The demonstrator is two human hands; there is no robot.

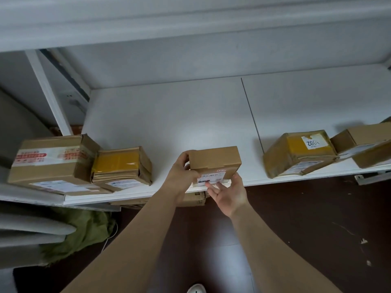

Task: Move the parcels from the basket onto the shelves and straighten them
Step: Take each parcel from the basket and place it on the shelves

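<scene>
A small brown parcel [214, 161] with a white label on its front sits at the front edge of the white shelf [173, 123], near the middle. My left hand [183, 171] grips its left side, fingers curled over the top corner. My right hand [227, 192] touches its lower front right with relaxed fingers, just under the label. On the left of the shelf lie a large taped box [53, 163] and a yellow-taped parcel [122, 166]. Two more parcels stand at the right: a yellow-taped parcel [298, 153] and a plain box [366, 142]. The basket is out of view.
An upper shelf [190, 22] overhangs the scene. A white upright post [48, 92] stands at the left. Below the shelf are a cardboard box [196, 199], a green cloth [84, 231] and dark floor [296, 229]. Bare shelf surface stretches behind the parcels.
</scene>
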